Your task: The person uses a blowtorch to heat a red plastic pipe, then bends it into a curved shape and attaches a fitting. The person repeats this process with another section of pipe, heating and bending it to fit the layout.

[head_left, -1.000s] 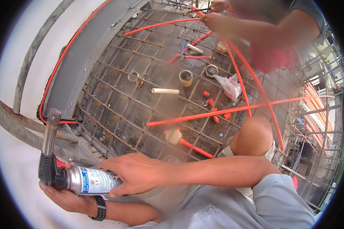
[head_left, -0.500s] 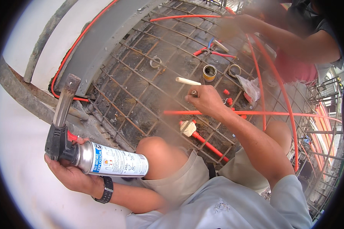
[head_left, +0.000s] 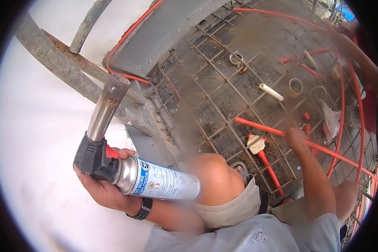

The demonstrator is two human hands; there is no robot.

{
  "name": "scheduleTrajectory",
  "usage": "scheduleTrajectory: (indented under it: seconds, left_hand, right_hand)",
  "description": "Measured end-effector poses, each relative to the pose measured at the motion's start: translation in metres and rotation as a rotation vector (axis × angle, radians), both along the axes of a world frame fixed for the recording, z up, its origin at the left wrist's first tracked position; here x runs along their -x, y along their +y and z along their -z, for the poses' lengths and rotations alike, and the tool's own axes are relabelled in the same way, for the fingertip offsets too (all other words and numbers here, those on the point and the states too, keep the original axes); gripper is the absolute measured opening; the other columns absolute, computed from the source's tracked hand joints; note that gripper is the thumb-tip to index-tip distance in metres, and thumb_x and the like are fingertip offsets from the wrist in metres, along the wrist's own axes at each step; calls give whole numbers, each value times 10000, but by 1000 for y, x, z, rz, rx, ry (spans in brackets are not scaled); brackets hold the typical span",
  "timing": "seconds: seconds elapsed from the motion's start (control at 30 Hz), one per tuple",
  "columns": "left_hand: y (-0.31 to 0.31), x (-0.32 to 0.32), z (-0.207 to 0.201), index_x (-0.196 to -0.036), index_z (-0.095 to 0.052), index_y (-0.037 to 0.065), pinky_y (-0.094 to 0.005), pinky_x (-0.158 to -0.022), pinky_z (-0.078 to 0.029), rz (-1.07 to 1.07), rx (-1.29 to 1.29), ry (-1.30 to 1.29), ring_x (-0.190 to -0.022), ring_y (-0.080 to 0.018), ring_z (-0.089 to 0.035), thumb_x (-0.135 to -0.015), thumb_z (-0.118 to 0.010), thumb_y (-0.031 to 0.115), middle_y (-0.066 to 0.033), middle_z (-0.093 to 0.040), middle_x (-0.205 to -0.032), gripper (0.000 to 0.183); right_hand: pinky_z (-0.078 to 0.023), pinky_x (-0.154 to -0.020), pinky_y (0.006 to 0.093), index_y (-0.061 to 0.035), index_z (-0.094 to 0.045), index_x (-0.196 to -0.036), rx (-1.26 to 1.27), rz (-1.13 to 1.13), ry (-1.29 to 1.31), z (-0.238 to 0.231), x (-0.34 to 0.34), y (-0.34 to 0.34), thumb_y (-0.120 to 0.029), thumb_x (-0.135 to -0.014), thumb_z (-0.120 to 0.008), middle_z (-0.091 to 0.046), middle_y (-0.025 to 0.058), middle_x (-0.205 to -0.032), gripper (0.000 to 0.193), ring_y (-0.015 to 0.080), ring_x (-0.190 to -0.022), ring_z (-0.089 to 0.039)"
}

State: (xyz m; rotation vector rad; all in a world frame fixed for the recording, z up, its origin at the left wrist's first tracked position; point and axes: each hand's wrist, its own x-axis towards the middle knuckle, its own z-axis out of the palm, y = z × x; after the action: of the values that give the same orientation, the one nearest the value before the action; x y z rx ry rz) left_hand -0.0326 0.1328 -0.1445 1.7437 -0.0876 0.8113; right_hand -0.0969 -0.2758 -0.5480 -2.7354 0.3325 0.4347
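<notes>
within the left hand (head_left: pixel 106 195), a metal canister (head_left: pixel 166 180), contents hidden

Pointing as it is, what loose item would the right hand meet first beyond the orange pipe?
Probably the short white tube, lying roughly ahead of the right hand, though depth is unclear.

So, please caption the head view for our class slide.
Left hand grips a gas torch; right hand at an orange pipe over rebar mesh.

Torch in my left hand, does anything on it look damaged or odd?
The metal nozzle stands out: its open end looks stained brownish, its lower part more silvery. The can, with your left hand at its neck, shows no obvious dent on the visible side.
</notes>
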Motion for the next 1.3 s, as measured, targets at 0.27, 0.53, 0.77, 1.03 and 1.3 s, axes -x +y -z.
scheduleTrajectory:
  seconds: [0.27, 0.53, 0.77, 1.03, 1.3]
  left_hand:
    - [1, -9, 4, -1343, -479, -87, -437, -646, -572, 12, 84, -9, -669, -302, -643, -1141, -208, 452, -259, -649, -818, 637]
    - [-1, -8, 7, -1316, -496, -86, -448, -652, -579, 34, 100, -44, -676, -287, -645, -1144, -200, 439, -223, -635, -820, 626]
    - [-1, -8, 7, -1312, -491, -97, -448, -644, -586, 63, 99, -63, -692, -274, -654, -1147, -203, 403, -217, -627, -842, 600]
    - [-6, -7, 5, -1325, -475, -109, -450, -626, -585, 60, 21, -103, -684, -281, -650, -1151, -217, 344, -230, -630, -864, 549]
    - [3, -4, 7, -1314, -486, -97, -460, -679, -580, 102, -24, -62, -734, -261, -627, -1145, -237, 348, -215, -626, -865, 538]
  right_hand:
    - [-593, -840, 483, -101, -727, -1045, 68, 8, 129, 20, 9, -9, -181, -905, -695, -732, 129, -1069, 164, 348, -1013, -732]
    - [-589, -853, 478, -105, -739, -1042, 70, -17, 127, 26, 8, -9, -175, -915, -680, -738, 139, -1061, 157, 355, -1011, -729]
    - [-589, -848, 489, -132, -765, -1068, 65, 21, 153, 24, 5, -8, -162, -919, -662, -746, 151, -1044, 184, 356, -1012, -730]
    - [-589, -856, 492, -136, -779, -1056, 25, 53, 138, 19, 6, -9, -176, -929, -646, -745, 164, -1038, 188, 361, -1001, -734]
    - [-587, -860, 486, -140, -786, -1057, 57, -6, 73, 24, 8, -7, -189, -929, -656, -750, 164, -1032, 189, 359, -1015, -730]
